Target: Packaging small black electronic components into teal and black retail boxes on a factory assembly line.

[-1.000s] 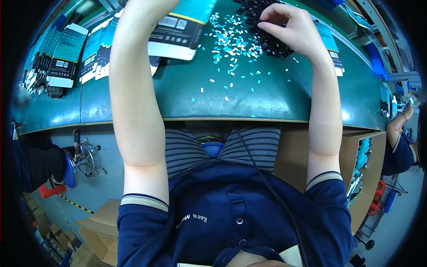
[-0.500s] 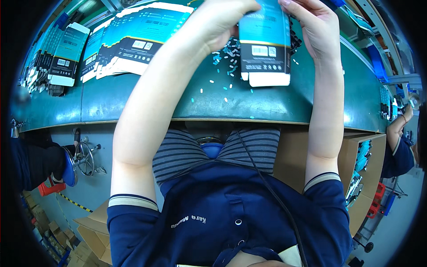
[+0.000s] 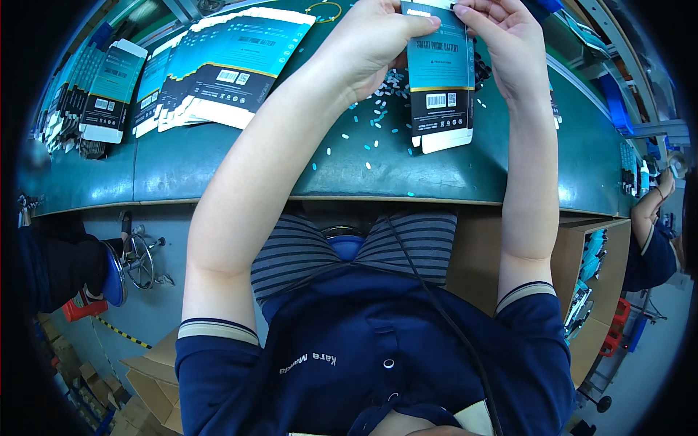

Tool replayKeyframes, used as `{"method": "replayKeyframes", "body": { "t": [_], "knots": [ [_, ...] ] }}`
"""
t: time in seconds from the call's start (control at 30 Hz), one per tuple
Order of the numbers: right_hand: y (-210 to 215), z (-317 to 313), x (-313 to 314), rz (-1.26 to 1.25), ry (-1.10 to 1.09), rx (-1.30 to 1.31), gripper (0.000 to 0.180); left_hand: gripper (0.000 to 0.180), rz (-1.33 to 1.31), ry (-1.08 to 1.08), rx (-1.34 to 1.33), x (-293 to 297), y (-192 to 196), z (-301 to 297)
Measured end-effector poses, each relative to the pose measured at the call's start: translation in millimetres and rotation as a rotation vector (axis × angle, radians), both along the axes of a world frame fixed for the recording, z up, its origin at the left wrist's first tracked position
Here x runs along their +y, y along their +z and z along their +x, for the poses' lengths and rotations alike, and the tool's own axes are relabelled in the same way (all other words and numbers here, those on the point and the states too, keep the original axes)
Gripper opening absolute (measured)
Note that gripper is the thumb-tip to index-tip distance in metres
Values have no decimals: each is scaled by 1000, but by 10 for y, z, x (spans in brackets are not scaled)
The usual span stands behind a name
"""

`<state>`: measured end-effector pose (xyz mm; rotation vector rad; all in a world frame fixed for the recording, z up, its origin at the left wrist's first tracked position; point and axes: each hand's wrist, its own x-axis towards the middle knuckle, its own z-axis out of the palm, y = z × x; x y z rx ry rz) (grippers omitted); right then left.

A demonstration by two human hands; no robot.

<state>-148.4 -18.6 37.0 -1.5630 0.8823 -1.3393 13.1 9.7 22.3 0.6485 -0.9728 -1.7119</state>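
Note:
A teal and black printed carton (image 3: 438, 76) is upright at the top of the view, its pale bottom flap hanging toward me. My left hand (image 3: 379, 40) grips its left side, thumb across the front face. At the carton's upper right corner my right hand (image 3: 504, 36) is closed, thumb and fingertips pinched at the edge. A small dark spot shows at that pinch, too small to name. The carton's top end is partly cut off by the frame. Small white and blue oval bits (image 3: 377, 104) lie scattered beside and behind the carton.
A fanned stack of flat teal cartons (image 3: 240, 62) lies left on the green table (image 3: 240, 166), with another stack (image 3: 110, 91) farther left. A cardboard box (image 3: 607, 272) holding cartons stands below right. Other people sit at both sides.
The carton has shifted slightly right and turned, now showing its narrow right side. My left thumb now lies across its front; my right fingers have closed at its upper corner.

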Motion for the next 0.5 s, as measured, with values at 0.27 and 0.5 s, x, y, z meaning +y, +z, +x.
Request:
{"method": "replayKeyframes", "body": {
  "t": [0.27,0.5],
  "knots": [
    [-79,109,0,-170,-91,90,26,24,4,18,-70,-15,7,-18],
    [-162,120,-49,-205,-180,192,21,25,-92,8,16,-39,-91,-30]
  ]
}}
